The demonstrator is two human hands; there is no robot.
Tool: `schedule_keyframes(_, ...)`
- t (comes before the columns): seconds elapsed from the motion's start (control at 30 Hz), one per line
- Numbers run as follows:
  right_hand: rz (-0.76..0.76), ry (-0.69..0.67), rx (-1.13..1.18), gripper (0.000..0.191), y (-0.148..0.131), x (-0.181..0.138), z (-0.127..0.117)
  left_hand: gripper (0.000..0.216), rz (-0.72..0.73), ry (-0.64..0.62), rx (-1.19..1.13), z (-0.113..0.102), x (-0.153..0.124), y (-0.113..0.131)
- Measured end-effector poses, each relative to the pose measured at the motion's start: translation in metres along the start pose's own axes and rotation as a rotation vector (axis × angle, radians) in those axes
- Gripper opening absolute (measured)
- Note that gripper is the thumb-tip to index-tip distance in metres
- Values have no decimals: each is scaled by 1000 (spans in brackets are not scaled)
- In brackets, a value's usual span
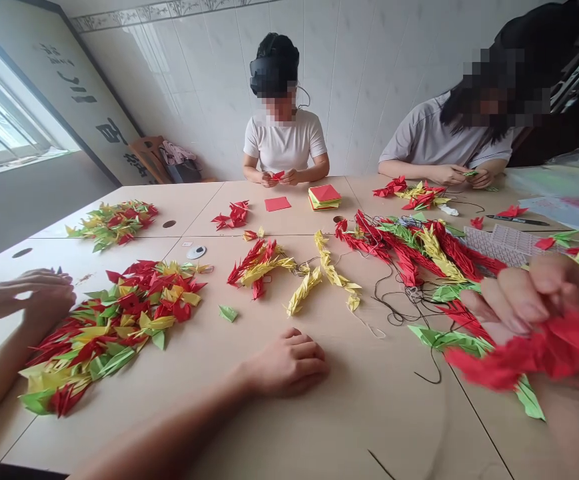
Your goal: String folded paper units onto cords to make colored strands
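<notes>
My left hand point(292, 363) rests on the tabletop, its fingers curled in and nothing visible in them. At the right edge my right hand point(529, 297), blurred by motion, is closed on a bunch of red folded paper cranes point(519, 360). Green paper cranes point(456, 341) lie on the table beneath it. Several crane strings in red, green and yellow point(419, 247) lie beyond, among tangled dark threads point(394, 307). Short yellow crane strings point(304, 290) lie ahead of my left hand, with a single green crane point(228, 313) to their left.
A large heap of loose cranes point(119, 327) lies at left, beside another person's hands point(34, 293). Across the table one person folds red paper point(278, 176) near a paper stack point(324, 197); another handles a green piece point(470, 174). A pen point(516, 219) lies at right.
</notes>
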State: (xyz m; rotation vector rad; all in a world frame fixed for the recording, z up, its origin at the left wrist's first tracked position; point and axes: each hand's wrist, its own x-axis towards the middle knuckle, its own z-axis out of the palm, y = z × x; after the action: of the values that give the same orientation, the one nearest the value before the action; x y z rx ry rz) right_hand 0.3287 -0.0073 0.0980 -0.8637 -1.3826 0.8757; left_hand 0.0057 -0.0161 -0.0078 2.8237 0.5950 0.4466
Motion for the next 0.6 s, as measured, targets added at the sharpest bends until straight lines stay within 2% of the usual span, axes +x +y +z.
schedule_keyframes(0.13,98,10,158,20,-5,15,26,19,21,-17,-19,-2,0,-1)
schedule_keyframes(0.37,153,6,209,17,8,49,42,20,35,-44,-43,-2,-3,-5)
schedule_keyframes(0.5,133,-40,159,16,14,73,52,19,57,-50,-42,-2,-4,-7)
schedule_keyframes(0.6,96,-110,19,11,31,104,61,18,66,-45,-40,-1,-5,-7)
